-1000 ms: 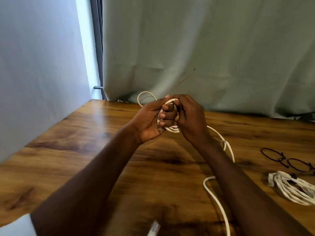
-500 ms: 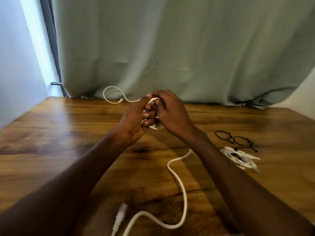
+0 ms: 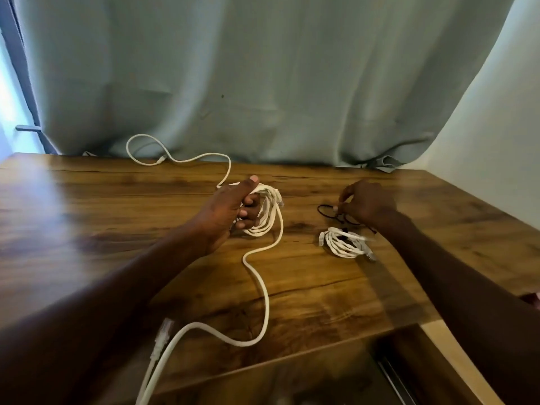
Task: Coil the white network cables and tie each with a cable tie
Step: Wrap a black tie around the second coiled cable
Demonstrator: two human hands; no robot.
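Left grip: left hand (image 3: pixel 230 213), fingers curled through a coil of white network cable (image 3: pixel 264 213), thumb laid over the top of the turns. The coil is held just above the counter (image 3: pixel 87 206), loops standing roughly upright, one plug end showing at the coil's far right edge.

Right grip: right hand (image 3: pixel 366 203), lowered to the counter, fingertips (image 3: pixel 339 207) pinched together at the black cable ties (image 3: pixel 328 211). Whether a tie is actually secured between them cannot be told; the spot is small and slightly blurred.

Key relation: the ties lie to the right of the held coil, well apart from it, with bare counter between. The right hand is the nearer one, already on them; the left is occupied. In judgement, the coming move carries a tie leftward to the coil and passes it through the loops, across the turns.

Loose cable: one white tail (image 3: pixel 264 290) runs from the coil toward the near edge of the counter and curls left toward a plug (image 3: pixel 163 334); a second tail (image 3: pixel 175 157) loops toward the curtain (image 3: pixel 263 68).

Finished item: a bundled white cable (image 3: pixel 344 244), just on the near side of the ties, with something dark, apparently a tie, at its middle.
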